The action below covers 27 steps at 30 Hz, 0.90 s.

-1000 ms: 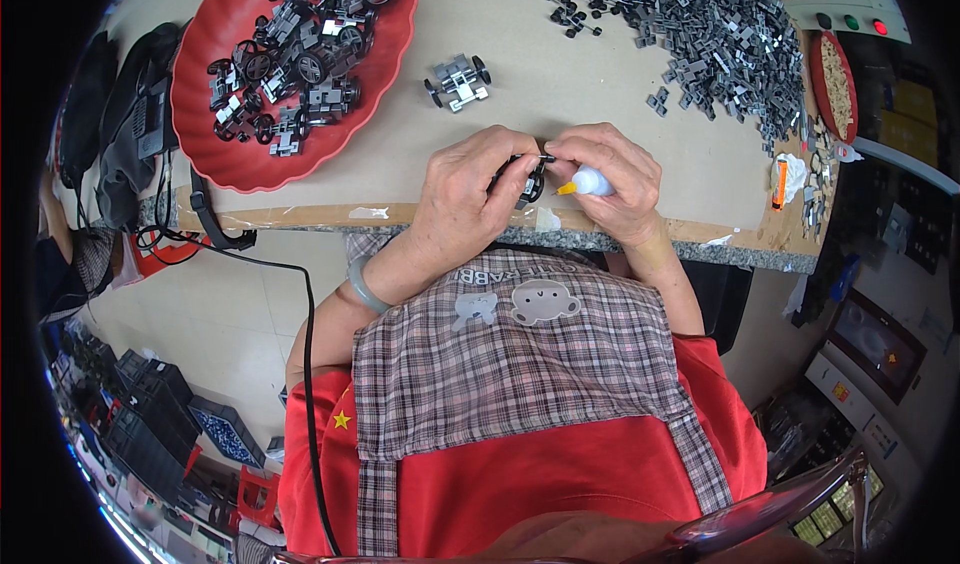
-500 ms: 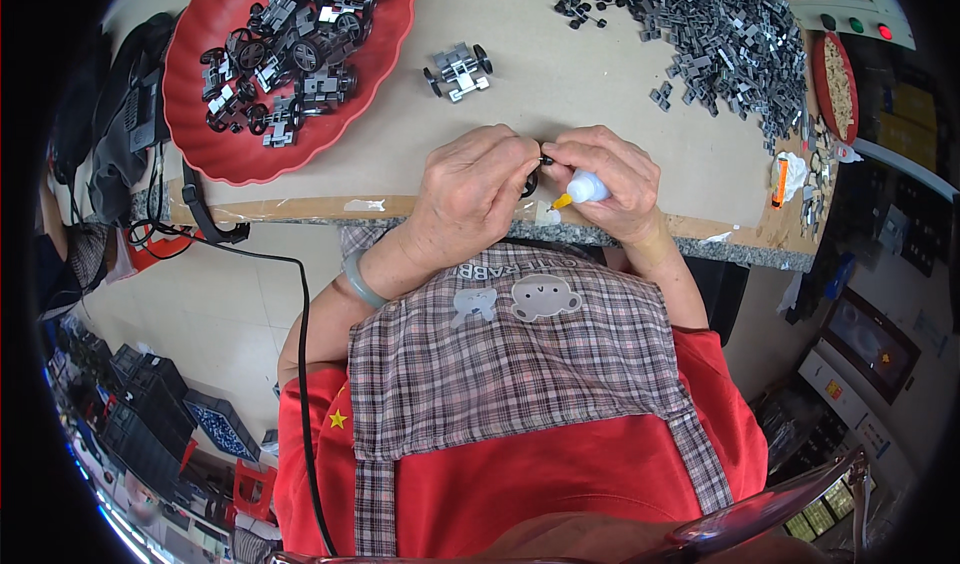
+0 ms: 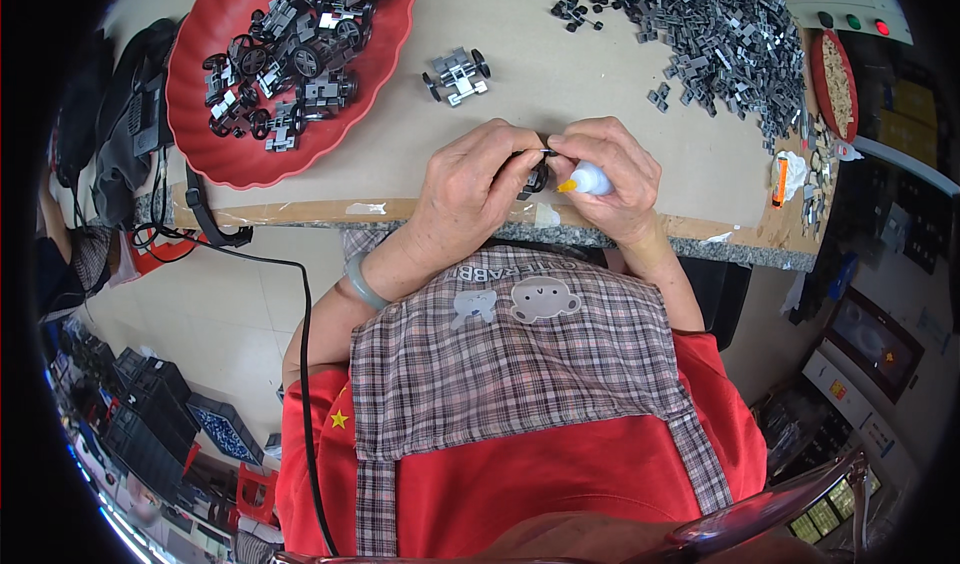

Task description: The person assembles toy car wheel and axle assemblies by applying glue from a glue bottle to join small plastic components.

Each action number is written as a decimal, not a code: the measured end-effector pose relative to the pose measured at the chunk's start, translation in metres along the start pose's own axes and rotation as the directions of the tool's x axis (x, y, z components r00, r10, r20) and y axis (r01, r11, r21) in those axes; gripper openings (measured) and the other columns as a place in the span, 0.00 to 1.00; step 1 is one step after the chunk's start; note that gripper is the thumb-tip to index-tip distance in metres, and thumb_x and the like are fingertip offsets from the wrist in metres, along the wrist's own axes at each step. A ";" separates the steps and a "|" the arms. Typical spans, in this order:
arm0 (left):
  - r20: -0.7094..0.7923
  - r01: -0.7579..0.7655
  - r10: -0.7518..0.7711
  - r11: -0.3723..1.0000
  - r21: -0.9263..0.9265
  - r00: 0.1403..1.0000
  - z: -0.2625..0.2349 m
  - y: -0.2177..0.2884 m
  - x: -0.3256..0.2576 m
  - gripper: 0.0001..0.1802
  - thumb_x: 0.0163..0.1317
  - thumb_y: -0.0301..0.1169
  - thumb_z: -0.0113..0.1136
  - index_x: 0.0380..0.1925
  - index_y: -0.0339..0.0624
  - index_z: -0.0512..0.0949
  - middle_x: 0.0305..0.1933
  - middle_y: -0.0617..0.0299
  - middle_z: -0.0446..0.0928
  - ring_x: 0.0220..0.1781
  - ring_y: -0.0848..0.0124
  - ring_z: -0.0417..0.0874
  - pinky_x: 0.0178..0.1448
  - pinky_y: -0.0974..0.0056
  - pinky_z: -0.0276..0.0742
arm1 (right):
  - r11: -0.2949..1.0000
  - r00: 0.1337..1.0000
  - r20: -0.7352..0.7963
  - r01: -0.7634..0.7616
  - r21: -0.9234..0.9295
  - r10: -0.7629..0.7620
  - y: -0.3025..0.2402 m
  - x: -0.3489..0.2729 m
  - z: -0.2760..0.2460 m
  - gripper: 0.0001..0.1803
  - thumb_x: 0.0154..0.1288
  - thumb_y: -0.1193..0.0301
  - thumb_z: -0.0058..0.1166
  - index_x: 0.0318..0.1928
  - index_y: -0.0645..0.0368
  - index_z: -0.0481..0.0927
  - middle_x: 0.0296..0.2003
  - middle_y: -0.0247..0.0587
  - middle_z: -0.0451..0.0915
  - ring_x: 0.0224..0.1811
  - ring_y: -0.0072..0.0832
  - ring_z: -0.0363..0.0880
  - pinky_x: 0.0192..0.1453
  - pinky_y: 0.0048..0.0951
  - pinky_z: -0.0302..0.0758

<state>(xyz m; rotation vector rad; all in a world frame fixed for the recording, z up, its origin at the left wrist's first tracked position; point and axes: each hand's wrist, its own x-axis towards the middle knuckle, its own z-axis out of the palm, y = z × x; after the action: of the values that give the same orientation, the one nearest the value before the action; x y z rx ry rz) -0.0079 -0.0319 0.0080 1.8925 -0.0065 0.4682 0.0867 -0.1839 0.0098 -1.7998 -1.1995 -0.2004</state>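
Near the table's front edge, my left hand (image 3: 468, 182) pinches a small dark toy wheel-and-axle part (image 3: 535, 178), mostly hidden by the fingers. A thin metal rod shows between the fingertips of both hands. My right hand (image 3: 622, 172) is closed around a small white bottle with a yellow nozzle (image 3: 590, 179), tucked under its fingers with the nozzle pointing left. Its thumb and forefinger also meet at the rod's black end. Beyond the hands, a grey toy chassis with black wheels (image 3: 460, 76) lies alone on the table.
A red scalloped tray (image 3: 245, 164) at the left holds several wheeled chassis. Loose grey parts (image 3: 725, 54) and black axles (image 3: 575, 9) are heaped at the far right. An orange-and-white item (image 3: 780, 181) and a red dish (image 3: 820, 74) lie further right. A black cable (image 3: 303, 294) hangs at my left.
My fingertips have shifted slightly, and the thin rod now shows between them. More of the dark part is visible below. The bottle's nozzle has moved a little to the right and up.
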 end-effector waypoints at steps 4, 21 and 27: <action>-0.013 0.047 -0.047 0.998 -0.030 0.999 -0.001 0.005 0.003 0.10 0.58 0.22 0.59 0.41 0.36 0.77 0.31 0.54 0.78 0.27 0.64 0.80 0.31 0.64 0.76 | 1.000 1.000 0.004 -0.028 0.010 0.028 0.000 0.002 -0.002 0.14 0.45 0.78 0.68 0.35 0.60 0.82 0.29 0.40 0.80 0.28 0.27 0.81 0.28 0.24 0.77; 0.080 0.097 -0.093 0.994 -0.052 0.992 -0.006 0.004 0.002 0.11 0.61 0.21 0.54 0.43 0.34 0.79 0.36 0.53 0.81 0.33 0.68 0.81 0.36 0.67 0.75 | 0.947 0.964 0.137 -0.253 0.200 0.229 0.003 0.002 -0.011 0.14 0.43 0.80 0.66 0.35 0.58 0.82 0.33 0.39 0.80 0.31 0.29 0.81 0.34 0.27 0.78; 0.042 0.032 -0.028 0.996 -0.088 0.999 -0.002 -0.001 0.003 0.12 0.57 0.20 0.57 0.42 0.34 0.78 0.34 0.52 0.80 0.29 0.64 0.82 0.33 0.64 0.78 | 0.998 0.983 0.172 -0.054 -0.031 0.058 -0.002 0.007 -0.015 0.12 0.44 0.77 0.66 0.33 0.59 0.82 0.32 0.36 0.78 0.27 0.26 0.80 0.27 0.26 0.78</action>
<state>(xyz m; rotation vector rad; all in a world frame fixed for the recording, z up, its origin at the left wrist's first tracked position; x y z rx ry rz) -0.0058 -0.0296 0.0087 1.8120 -0.0259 0.4024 0.0935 -0.1911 0.0234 -1.9021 -1.2694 -0.0278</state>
